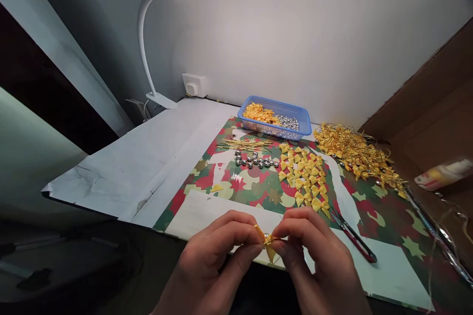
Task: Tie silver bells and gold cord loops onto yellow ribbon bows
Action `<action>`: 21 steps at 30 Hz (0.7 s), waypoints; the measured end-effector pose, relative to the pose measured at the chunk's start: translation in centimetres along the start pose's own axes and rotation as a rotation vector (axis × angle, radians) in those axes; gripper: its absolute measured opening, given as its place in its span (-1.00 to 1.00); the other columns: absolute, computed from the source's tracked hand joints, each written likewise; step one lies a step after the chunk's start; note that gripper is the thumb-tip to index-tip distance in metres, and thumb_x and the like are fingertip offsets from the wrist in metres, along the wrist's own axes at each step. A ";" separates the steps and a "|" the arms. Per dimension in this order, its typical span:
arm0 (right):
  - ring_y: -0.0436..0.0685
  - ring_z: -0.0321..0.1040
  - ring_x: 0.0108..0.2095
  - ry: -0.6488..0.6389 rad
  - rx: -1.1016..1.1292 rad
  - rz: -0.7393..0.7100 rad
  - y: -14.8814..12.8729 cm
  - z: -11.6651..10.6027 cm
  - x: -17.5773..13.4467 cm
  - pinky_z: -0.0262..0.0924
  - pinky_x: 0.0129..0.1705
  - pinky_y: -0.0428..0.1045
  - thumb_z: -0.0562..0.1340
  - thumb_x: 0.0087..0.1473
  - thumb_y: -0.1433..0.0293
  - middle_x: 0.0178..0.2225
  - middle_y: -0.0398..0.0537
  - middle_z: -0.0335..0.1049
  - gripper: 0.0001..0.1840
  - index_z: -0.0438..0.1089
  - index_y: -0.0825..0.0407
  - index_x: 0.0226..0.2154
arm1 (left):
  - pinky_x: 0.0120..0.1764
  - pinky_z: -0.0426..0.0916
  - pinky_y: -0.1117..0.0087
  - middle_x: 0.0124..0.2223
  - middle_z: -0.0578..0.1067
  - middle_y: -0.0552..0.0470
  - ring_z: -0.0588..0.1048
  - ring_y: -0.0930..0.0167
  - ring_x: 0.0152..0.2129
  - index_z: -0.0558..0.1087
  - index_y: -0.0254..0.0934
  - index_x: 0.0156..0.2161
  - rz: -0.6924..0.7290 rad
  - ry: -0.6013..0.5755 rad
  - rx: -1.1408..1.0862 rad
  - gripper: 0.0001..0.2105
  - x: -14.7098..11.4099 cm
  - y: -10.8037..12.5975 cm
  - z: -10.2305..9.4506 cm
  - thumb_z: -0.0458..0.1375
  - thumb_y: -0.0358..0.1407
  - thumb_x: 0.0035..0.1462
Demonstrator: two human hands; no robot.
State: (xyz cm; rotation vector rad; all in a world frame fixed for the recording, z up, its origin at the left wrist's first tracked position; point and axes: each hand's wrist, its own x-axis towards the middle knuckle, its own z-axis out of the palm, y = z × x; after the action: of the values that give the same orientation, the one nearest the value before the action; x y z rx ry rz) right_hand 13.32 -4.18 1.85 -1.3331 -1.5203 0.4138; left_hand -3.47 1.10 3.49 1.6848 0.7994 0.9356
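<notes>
Over the near edge of the table, my left hand (pixel 225 251) and my right hand (pixel 310 251) meet around a small yellow ribbon bow (pixel 271 252). Both hands pinch it between thumb and fingers from opposite sides. A bit of shiny silver, seemingly a bell, shows at the bow's middle, partly covered by fingertips. Just beyond the hands lie loose yellow bows (pixel 305 172) in rough rows. Left of them are several silver bells (pixel 254 161) and a bundle of thin gold ties (pixel 247 144). Tweezers or small snips with dark red handles (pixel 353 237) rest right of my right hand.
A blue plastic basket (pixel 305 123) at the back holds yellow bows and silver beads. At right, a heap of yellow bows with gold ties (pixel 354 150) lies by a cardboard box (pixel 424 103) and a white bottle (pixel 443 174). A lamp (pixel 144 34) stands back left.
</notes>
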 end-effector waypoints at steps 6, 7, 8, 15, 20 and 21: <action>-0.07 0.26 -0.48 0.053 0.134 0.148 -0.5 0.3 -0.5 0.22 -0.44 -0.13 0.25 0.23 0.43 -0.18 -0.17 0.33 -0.86 0.43 -0.13 -0.17 | -0.28 0.48 0.53 -0.28 0.54 0.10 0.56 0.41 -0.35 0.51 -0.14 -0.33 0.012 0.030 0.004 -0.81 -0.1 0.0 -0.1 0.17 -0.49 0.23; -0.06 0.25 -0.48 0.037 0.167 0.174 -0.5 0.3 -0.6 0.21 -0.44 -0.12 0.25 0.22 0.42 -0.20 -0.16 0.33 -0.88 0.43 -0.11 -0.19 | -0.28 0.48 0.53 -0.28 0.54 0.09 0.56 0.41 -0.35 0.52 -0.15 -0.33 0.019 0.030 -0.001 -0.81 -0.1 0.0 -0.1 0.17 -0.49 0.23; -0.04 0.25 -0.47 0.010 0.194 0.193 -0.4 0.4 -0.6 0.21 -0.44 -0.11 0.23 0.23 0.43 -0.23 -0.15 0.32 -0.92 0.42 -0.08 -0.22 | -0.29 0.48 0.53 -0.29 0.54 0.09 0.56 0.40 -0.36 0.52 -0.15 -0.33 0.029 0.028 -0.005 -0.81 -0.1 0.0 -0.1 0.17 -0.50 0.23; -0.01 0.22 -0.43 -0.152 0.171 0.126 0.2 -0.3 0.5 0.16 -0.44 -0.12 0.14 0.26 0.50 -0.37 -0.16 0.24 -0.83 0.34 0.00 -0.36 | -0.18 0.50 0.51 -0.20 0.61 0.05 0.61 0.36 -0.26 0.61 -0.16 -0.34 -0.034 0.070 -0.066 -0.80 0.1 0.3 0.1 0.21 -0.51 0.17; -0.02 0.30 -0.38 -0.152 0.150 0.030 0.1 -0.4 0.9 0.24 -0.37 -0.13 0.15 0.25 0.56 -0.31 -0.13 0.32 -0.84 0.37 -0.01 -0.27 | -0.29 0.48 0.56 -0.34 0.60 0.08 0.58 0.40 -0.35 0.60 -0.19 -0.38 -0.157 0.067 -0.151 -0.85 0.2 0.6 0.0 0.24 -0.47 0.15; -0.02 0.31 -0.38 -0.133 0.162 0.024 0.1 -0.3 0.8 0.25 -0.37 -0.13 0.15 0.24 0.56 -0.29 -0.12 0.33 -0.83 0.38 -0.01 -0.25 | -0.30 0.48 0.56 -0.33 0.60 0.09 0.58 0.40 -0.35 0.60 -0.19 -0.38 -0.162 0.075 -0.162 -0.85 0.2 0.6 0.1 0.25 -0.47 0.15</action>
State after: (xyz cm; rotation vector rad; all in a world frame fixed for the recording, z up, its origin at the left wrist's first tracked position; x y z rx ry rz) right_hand 13.75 -3.52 2.23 -1.2180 -1.5460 0.6382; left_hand -3.26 1.11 4.14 1.4298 0.8729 0.9294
